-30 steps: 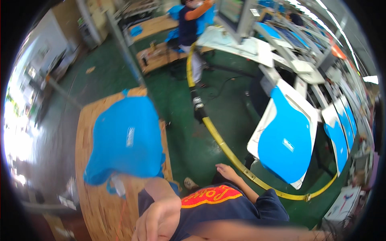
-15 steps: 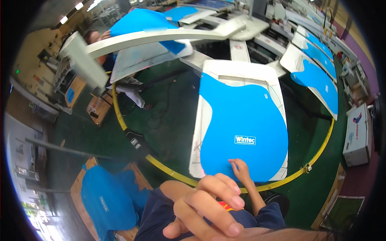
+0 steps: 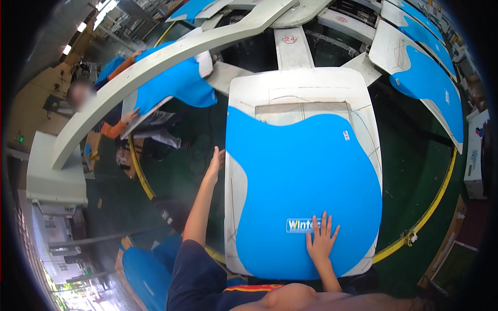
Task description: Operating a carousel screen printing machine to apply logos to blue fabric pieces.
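A large blue cut panel (image 3: 301, 171) with curved edges lies flat on a white board (image 3: 306, 85). Near its lower edge it carries a small printed label. My right hand (image 3: 322, 241) rests flat on the panel beside that label, fingers spread. At the board's left edge, my left hand (image 3: 215, 165) is held with its fingers stretched forward, close to the panel's upper left corner; whether it touches the edge I cannot tell. Nothing shows in either hand.
Similar boards with blue panels (image 3: 428, 75) stand around a central hub. A pale curved arm (image 3: 171, 65) spans the left. Behind it a co-worker (image 3: 111, 129) handles another blue sheet (image 3: 174, 78). A yellow ring (image 3: 430, 212) circles below; blue pieces (image 3: 148, 277) lie at lower left.
My left hand has gone from close before the camera to the board's left edge. My right hand has flattened farther up the panel. The co-worker's sheet has come down onto its board.
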`<state>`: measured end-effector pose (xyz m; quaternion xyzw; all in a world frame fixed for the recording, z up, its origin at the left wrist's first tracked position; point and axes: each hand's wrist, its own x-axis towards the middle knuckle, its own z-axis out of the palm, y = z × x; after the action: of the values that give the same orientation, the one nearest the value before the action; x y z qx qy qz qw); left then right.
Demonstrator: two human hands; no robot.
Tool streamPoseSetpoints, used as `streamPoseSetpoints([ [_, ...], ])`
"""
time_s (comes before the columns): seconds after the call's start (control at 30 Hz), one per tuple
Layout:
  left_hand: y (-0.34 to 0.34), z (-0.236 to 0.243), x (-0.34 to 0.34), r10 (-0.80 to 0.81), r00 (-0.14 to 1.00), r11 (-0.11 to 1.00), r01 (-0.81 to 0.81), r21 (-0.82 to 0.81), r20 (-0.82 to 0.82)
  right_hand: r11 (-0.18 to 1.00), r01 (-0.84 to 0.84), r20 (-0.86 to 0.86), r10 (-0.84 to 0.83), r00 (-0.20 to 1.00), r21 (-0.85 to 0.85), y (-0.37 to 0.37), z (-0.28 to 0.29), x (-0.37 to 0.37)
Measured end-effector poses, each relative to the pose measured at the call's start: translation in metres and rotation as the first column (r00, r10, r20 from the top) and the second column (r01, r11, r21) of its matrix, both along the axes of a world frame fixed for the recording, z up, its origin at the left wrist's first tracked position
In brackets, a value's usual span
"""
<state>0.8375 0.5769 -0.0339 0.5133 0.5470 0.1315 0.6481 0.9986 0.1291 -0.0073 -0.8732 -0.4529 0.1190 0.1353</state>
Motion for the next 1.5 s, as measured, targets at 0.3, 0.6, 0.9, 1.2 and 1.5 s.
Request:
streamPoseSetpoints([
  [0.3,0.071,-0.030,0.067,0.151,0.923,0.988,-0.126,-0.094,0.354,0.999,-0.006,0.001,0.006,1.000,-0.041,-0.010,-0.008,0.002],
  [0.6,-0.069,0.059,0.072,-0.250,0.968,0.740,0.176,0.649,0.023,0.996,0.013,0.059,-0.018,0.998,0.091,-0.009,0.003,0.003],
  [0.9,-0.346,0.196,-0.098,-0.870,0.432,0.484,0.666,0.567,0.237,0.569,0.349,-0.271,-0.221,0.937,0.745,0.033,0.047,0.037],
  [1.2,-0.462,0.222,-0.336,-0.248,0.621,0.967,0.200,0.156,0.743,0.183,0.093,-0.033,-0.305,0.952,0.979,0.043,0.141,-0.059],
  [1.5,-0.563,0.256,-0.578,0.096,-0.238,0.513,-0.820,-0.253,0.966,-0.139,-0.629,0.622,0.411,0.666,0.765,0.172,0.322,-0.394],
])
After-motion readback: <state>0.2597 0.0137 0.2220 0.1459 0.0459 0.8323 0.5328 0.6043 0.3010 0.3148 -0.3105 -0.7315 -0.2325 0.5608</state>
